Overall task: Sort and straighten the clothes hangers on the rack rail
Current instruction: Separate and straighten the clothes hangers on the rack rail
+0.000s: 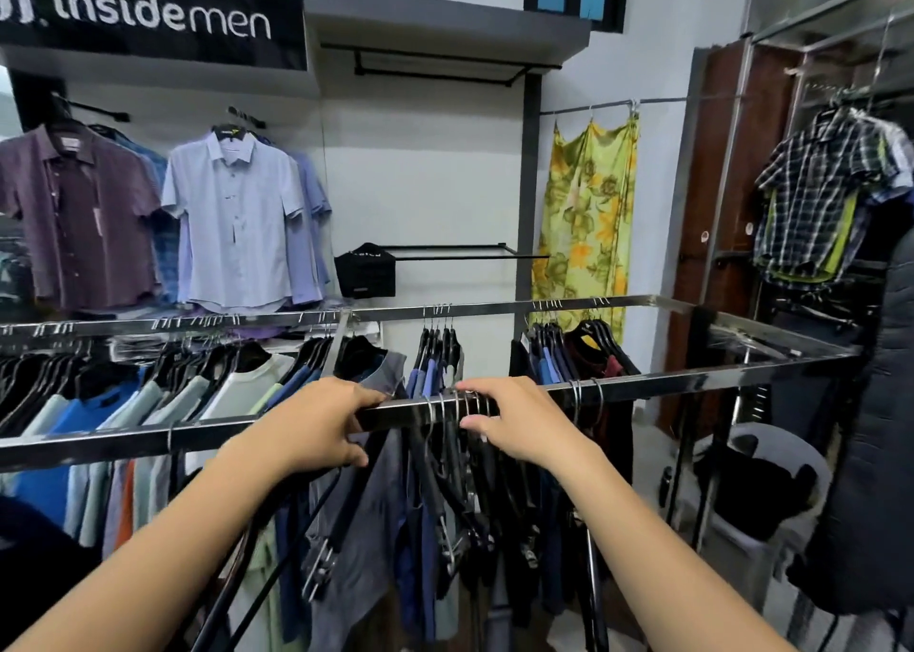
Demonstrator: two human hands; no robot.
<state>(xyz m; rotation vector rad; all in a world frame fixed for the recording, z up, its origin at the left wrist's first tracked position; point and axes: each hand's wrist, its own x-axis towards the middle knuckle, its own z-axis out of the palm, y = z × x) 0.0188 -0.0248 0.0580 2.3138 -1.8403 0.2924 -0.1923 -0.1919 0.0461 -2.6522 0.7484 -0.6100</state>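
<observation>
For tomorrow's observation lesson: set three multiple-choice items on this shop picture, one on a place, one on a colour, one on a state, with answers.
1. Where is the right hand?
A. on the near rail's bunched hooks
B. on the chair
C. on the wall shelf

2. What colour is the patterned cloth hanging on the back wall?
A. red
B. yellow-green
C. white

3. What is the left hand doing?
A. hanging free
B. gripping the near rail
C. holding a shirt aloft

Answers: A, its fingers curl over the hooks; B, yellow floral print; B, it wraps the bar.

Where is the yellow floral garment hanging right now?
The yellow floral garment hangs right of centre in the head view, against the back wall from a thin wall rail, beyond the near rack rail.
</observation>
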